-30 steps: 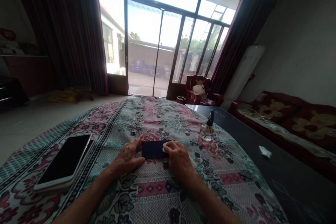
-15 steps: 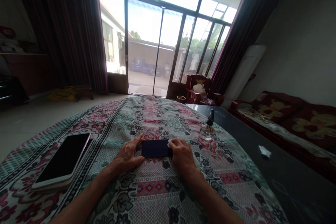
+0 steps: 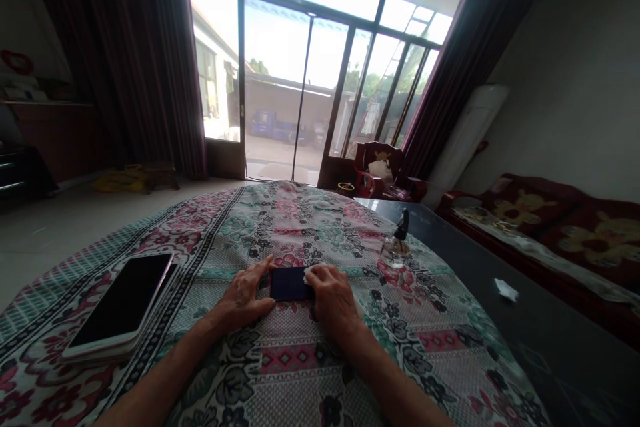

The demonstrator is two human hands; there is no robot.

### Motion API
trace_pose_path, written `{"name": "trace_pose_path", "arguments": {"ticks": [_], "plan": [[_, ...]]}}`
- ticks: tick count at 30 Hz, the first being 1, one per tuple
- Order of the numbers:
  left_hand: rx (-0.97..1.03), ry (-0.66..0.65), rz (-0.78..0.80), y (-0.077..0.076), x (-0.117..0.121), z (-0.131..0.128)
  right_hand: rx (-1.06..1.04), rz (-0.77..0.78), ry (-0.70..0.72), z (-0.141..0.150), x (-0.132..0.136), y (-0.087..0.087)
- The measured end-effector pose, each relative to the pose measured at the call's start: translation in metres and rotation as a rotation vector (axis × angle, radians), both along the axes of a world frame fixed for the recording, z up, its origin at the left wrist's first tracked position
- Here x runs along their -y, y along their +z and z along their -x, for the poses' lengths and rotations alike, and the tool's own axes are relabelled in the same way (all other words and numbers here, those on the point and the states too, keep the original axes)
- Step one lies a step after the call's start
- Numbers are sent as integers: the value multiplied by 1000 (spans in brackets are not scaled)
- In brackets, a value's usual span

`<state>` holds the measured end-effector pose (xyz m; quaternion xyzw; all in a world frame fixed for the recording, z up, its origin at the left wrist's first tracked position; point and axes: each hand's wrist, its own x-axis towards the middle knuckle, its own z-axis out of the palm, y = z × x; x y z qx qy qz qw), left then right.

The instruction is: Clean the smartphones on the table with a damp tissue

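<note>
A dark phone (image 3: 289,284) lies flat and crosswise on the patterned tablecloth (image 3: 290,383). My left hand (image 3: 244,293) grips its left end, thumb at the near edge and fingers at the far edge. With bent fingers, my right hand (image 3: 334,295) presses a small white tissue (image 3: 307,274) onto the phone's face and covers the right part of it. Most of the tissue is hidden under the fingers. To the left, a larger white-framed device with a black screen (image 3: 120,307) rests on top of another flat item.
A clear bottle with a black spray top (image 3: 399,248) stands beyond my right hand. A crumpled white tissue (image 3: 506,289) lies on the dark table (image 3: 470,247) at the right. Behind are a red armchair (image 3: 375,163), a sofa (image 3: 540,207) and glass doors (image 3: 295,100).
My right hand has slid left along the phone with the tissue, from its right end toward the middle. The left hand and the phone have stayed in place.
</note>
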<state>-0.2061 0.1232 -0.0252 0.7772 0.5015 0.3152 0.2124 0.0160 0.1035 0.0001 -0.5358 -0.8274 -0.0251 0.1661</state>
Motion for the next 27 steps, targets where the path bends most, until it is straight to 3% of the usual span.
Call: {"name": "trace_pose_path", "arguments": {"ticks": [3, 11, 16, 18, 21, 27], "plan": [[2, 6, -7, 2, 1, -1, 4, 7, -18, -3, -6, 1], [-19, 30, 19, 1, 0, -2, 27, 29, 301, 25, 10, 2], [-12, 11, 37, 5, 3, -2, 8, 23, 36, -6, -4, 5], [-6, 10, 30, 6, 3, -2, -1, 17, -6, -13, -9, 5], [5, 11, 24, 5, 3, -1, 15, 12, 49, -5, -9, 4], [17, 21, -8, 0, 0, -1, 10, 15, 270, 36, 6, 1]]}}
